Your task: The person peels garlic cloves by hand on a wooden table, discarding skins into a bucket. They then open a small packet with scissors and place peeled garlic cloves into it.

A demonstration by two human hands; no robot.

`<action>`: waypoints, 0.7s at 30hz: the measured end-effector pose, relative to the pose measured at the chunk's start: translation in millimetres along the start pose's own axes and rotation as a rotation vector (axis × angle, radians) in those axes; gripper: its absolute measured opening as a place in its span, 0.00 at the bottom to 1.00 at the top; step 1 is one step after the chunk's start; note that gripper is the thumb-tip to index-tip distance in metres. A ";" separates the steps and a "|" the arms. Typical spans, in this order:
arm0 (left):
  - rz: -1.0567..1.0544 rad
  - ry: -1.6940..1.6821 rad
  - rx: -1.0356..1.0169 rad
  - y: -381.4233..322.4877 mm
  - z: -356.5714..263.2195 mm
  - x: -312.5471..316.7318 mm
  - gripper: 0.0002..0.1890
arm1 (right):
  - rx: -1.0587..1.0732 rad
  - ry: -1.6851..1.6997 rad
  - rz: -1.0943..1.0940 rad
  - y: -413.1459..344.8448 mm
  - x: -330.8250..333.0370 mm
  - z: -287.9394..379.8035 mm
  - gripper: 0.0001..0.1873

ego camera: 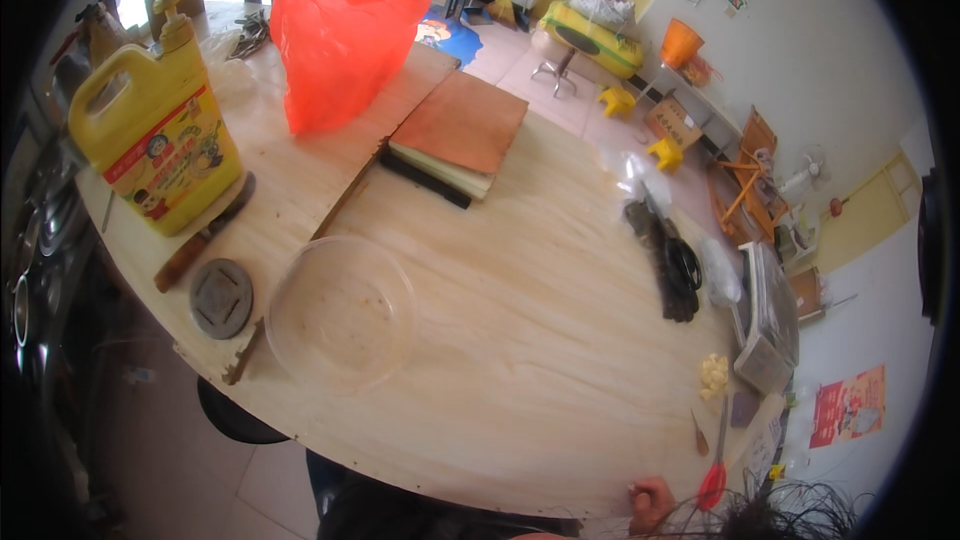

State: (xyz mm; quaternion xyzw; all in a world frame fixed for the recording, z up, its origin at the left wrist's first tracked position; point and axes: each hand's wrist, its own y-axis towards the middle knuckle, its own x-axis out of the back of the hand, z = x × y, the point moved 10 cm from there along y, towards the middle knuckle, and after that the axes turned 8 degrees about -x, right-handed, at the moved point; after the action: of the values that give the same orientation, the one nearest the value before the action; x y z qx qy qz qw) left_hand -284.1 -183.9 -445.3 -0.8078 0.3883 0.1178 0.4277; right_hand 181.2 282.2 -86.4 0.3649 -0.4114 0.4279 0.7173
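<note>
My right hand [649, 504] rests at the table's near edge, bottom right, with fingers curled and nothing visible in it. Beside it lies a red-handled tool [712, 486] with a long thin shaft. A small pointed tool with a wooden handle [700, 439] is a little farther off, near a heap of pale yellow pieces [713, 375] and a small purplish block [744, 409]. My left hand is out of view. Before me a clear plastic bowl [341, 315] stands on the pale wooden table [510, 307], with small specks inside.
Left of the bowl are a grey metal disc [221, 298], a wooden-handled knife [184, 259] and a yellow pump jug [169, 157]. A red plastic bag [345, 45] and a brown-covered thick book [461, 120] stand farther back. Black-handled scissors [682, 262] and a scale [769, 315] lie right.
</note>
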 end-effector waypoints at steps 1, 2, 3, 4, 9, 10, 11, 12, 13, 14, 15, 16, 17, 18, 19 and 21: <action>0.002 0.000 0.000 1.8 -1.7 -1.1 0.22 | 0.004 -0.001 -0.009 -1.5 1.9 -3.1 0.13; 0.003 0.000 -0.001 2.7 -2.9 -1.2 0.22 | -0.015 0.003 0.014 -2.5 0.2 -6.7 0.13; 0.007 0.001 0.000 3.5 -4.1 -1.8 0.23 | -0.034 0.010 0.035 -2.6 -0.4 -9.0 0.13; 0.011 0.002 0.000 2.8 -4.5 -1.2 0.23 | -0.052 0.020 0.053 -2.3 -1.9 -9.7 0.13; 0.045 0.031 0.028 -22.0 8.5 13.1 0.24 | -0.126 0.077 0.153 11.1 -9.2 10.3 0.18; 0.054 0.040 0.035 -32.5 13.1 19.5 0.24 | -0.187 0.081 0.229 14.0 -15.1 14.9 0.21; 0.069 0.044 0.048 -47.3 19.4 29.3 0.24 | -0.110 0.213 0.147 20.5 -2.8 34.4 0.14; 0.074 0.049 0.059 -60.5 24.2 39.0 0.24 | -0.044 0.339 0.063 28.4 11.4 51.4 0.07; 0.102 0.074 0.110 -86.8 41.1 53.8 0.25 | 0.007 0.452 -0.025 32.9 27.7 65.8 0.05; 0.125 0.087 0.147 -109.1 52.9 68.0 0.25 | -0.009 0.522 0.026 36.6 27.8 77.2 0.06; 0.153 0.111 0.192 -133.6 64.8 83.9 0.25 | -0.078 0.573 0.072 39.6 29.0 81.8 0.08; 0.185 0.138 0.240 -156.6 75.4 98.6 0.25 | -0.075 0.585 0.064 42.3 33.2 90.6 0.08; 0.218 0.166 0.286 -178.9 83.3 112.9 0.25 | -0.069 0.590 0.060 44.4 38.2 97.4 0.08; 0.250 0.194 0.333 -199.0 89.4 124.9 0.26 | -0.164 0.667 0.087 44.5 37.3 93.2 0.08; 0.286 0.217 0.380 -217.3 94.0 133.5 0.26 | -0.170 0.757 0.130 46.4 36.2 96.9 0.08; 0.366 0.279 0.454 -251.7 98.1 142.2 0.26 | -0.214 0.853 0.151 49.1 37.4 93.9 0.09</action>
State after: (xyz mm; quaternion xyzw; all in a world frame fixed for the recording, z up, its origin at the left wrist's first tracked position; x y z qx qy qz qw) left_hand 8.4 -98.3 -428.3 -0.6167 0.5984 -0.0087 0.5114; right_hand 121.2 229.8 -7.1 0.0484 -0.1463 0.5463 0.8233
